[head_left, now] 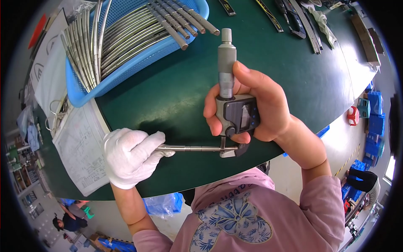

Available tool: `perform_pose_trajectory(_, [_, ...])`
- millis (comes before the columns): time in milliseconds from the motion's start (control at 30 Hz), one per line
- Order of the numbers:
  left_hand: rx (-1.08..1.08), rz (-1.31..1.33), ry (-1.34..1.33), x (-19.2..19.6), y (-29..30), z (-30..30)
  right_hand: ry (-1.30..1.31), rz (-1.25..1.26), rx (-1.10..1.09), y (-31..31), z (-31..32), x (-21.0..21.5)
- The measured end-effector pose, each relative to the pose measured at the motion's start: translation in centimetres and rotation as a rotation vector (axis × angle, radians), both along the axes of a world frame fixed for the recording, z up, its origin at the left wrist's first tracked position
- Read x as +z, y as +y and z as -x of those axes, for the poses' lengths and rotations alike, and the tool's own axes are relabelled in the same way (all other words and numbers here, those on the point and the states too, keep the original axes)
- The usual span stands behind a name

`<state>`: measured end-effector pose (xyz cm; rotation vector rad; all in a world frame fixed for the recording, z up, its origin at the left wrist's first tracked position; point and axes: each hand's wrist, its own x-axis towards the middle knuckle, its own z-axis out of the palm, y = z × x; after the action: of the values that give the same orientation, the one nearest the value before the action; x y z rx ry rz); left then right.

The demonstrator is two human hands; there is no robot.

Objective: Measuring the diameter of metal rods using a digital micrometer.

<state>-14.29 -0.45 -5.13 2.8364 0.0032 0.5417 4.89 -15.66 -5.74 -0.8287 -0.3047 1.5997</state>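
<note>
My left hand [130, 155], in a white glove, grips one end of a thin metal rod [193, 148] and holds it level over the green table [176, 84]. The rod's other end sits between the jaws of a digital micrometer [235, 109]. My bare right hand [260, 105] is wrapped around the micrometer's grey body, thumb up along its barrel, which points away from me.
A blue basket [126, 67] full of several curved metal rods stands at the back left. Paper sheets on a clipboard [79, 147] lie at the left edge. Dark tools and strips [294, 21] lie at the back right. Another person [69, 220] is on the floor below.
</note>
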Motion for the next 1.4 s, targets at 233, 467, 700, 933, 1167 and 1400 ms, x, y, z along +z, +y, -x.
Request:
perform_pose_trajectory(233, [0.006, 0.097, -0.029, -0.3, -0.5, -0.6, -0.089, 0.027, -0.020, -0.1, 0.2, 0.2])
perform_pose_trajectory(467, [-0.109, 0.105, 0.106, -1.0, -3.0, -1.5, -0.159, 0.082, 0.090, 0.0, 0.9, 0.2])
perform_pose_trajectory(700, [-0.131, 0.087, 0.076, -1.1, -2.5, -1.0, -0.117, 0.057, 0.073, 0.1, 1.0, -0.2])
perform_pose_trajectory(933, [-0.122, 0.071, 0.058, -1.2, -2.4, -1.0, -0.009, 0.012, 0.049, -0.1, 0.7, 0.0])
perform_pose_trajectory(1167, [-0.116, 0.088, 0.059, -1.2, -2.4, -1.0, -0.036, 0.049, 0.050, 0.0, 0.9, -0.1])
perform_pose_trajectory(1400, [-0.118, 0.072, 0.061, -1.2, -2.5, -1.1, -0.157, 0.076, 0.046, 0.0, 1.0, 0.1])
